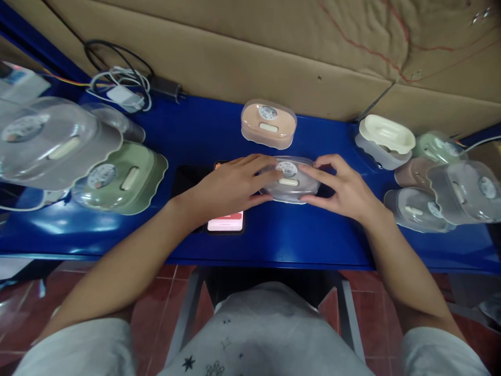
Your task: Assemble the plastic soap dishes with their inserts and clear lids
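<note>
Between my two hands sits a small grey plastic box [299, 187] with a clear lid, a round label and a white oblong piece on top. My left hand [245, 180] grips its left end, fingers over the lid and thumb at the near side. On its right end my right hand [336, 185] holds it the same way, fingertips on the lid by the label. Just beyond stands a peach box [268, 125] with a clear lid. A lit phone [225, 224] lies partly under my left hand and wrist.
On the left are a green box [121, 180], a large grey box [58, 141] and a white charger [125, 98] with tangled cables. Several boxes, including a cream tray [387, 133] and a grey box [465, 193], crowd the right. Cardboard [235, 57] walls the back of the blue table [297, 240].
</note>
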A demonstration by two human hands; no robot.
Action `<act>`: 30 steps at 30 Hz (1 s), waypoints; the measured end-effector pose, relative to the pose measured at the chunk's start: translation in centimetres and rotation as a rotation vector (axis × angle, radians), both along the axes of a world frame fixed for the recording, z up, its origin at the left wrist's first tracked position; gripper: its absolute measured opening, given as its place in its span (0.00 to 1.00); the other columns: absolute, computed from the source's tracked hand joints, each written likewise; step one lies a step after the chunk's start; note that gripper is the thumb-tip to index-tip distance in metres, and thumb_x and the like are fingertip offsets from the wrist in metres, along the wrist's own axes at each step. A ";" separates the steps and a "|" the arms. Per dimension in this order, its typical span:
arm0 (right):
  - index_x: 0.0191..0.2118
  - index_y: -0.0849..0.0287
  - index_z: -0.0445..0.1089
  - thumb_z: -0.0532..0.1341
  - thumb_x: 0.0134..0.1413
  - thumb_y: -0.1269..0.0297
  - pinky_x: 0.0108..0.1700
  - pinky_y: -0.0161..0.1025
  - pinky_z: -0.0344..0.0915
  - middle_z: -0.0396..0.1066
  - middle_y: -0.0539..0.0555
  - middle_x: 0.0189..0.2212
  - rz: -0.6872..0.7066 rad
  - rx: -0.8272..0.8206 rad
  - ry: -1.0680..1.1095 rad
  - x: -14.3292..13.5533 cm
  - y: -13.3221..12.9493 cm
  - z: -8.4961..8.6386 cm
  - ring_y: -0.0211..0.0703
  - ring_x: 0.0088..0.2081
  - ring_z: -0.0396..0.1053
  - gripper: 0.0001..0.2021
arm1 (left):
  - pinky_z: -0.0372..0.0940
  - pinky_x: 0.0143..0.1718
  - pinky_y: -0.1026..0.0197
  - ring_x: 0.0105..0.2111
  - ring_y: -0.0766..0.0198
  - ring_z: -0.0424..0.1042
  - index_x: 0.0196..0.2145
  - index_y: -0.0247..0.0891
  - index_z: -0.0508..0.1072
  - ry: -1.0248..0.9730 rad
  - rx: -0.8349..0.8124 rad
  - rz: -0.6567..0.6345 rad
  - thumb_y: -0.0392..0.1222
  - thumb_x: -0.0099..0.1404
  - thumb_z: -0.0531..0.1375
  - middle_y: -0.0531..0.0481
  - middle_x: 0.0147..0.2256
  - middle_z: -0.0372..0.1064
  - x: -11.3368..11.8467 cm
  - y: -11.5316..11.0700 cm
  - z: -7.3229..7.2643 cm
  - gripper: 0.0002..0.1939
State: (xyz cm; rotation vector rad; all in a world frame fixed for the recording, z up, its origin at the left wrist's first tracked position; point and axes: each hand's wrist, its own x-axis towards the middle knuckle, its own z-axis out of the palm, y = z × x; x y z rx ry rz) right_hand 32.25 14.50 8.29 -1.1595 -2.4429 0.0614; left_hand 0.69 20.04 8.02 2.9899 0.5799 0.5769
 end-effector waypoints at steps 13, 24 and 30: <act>0.79 0.46 0.56 0.66 0.64 0.38 0.73 0.64 0.65 0.56 0.61 0.77 -0.018 -0.063 -0.074 -0.2 0.3 -1.2 0.65 0.74 0.61 0.43 | 0.66 0.71 0.44 0.72 0.47 0.64 0.67 0.38 0.70 -0.038 -0.037 0.039 0.39 0.78 0.63 0.36 0.72 0.62 -0.3 0.5 -0.6 0.23; 0.79 0.43 0.54 0.65 0.69 0.44 0.74 0.62 0.64 0.52 0.55 0.78 -0.094 -0.089 -0.053 -0.8 0.5 -1.7 0.61 0.76 0.58 0.39 | 0.74 0.62 0.40 0.63 0.41 0.75 0.71 0.45 0.67 0.031 -0.076 0.165 0.41 0.79 0.61 0.35 0.75 0.56 -0.3 0.5 -1.0 0.25; 0.80 0.43 0.49 0.65 0.69 0.45 0.72 0.64 0.67 0.48 0.59 0.80 -0.087 -0.077 -0.027 -0.7 0.5 -2.5 0.64 0.76 0.58 0.42 | 0.77 0.57 0.42 0.59 0.41 0.77 0.71 0.47 0.66 0.081 -0.079 0.229 0.40 0.75 0.65 0.34 0.74 0.57 0.0 0.4 -0.8 0.30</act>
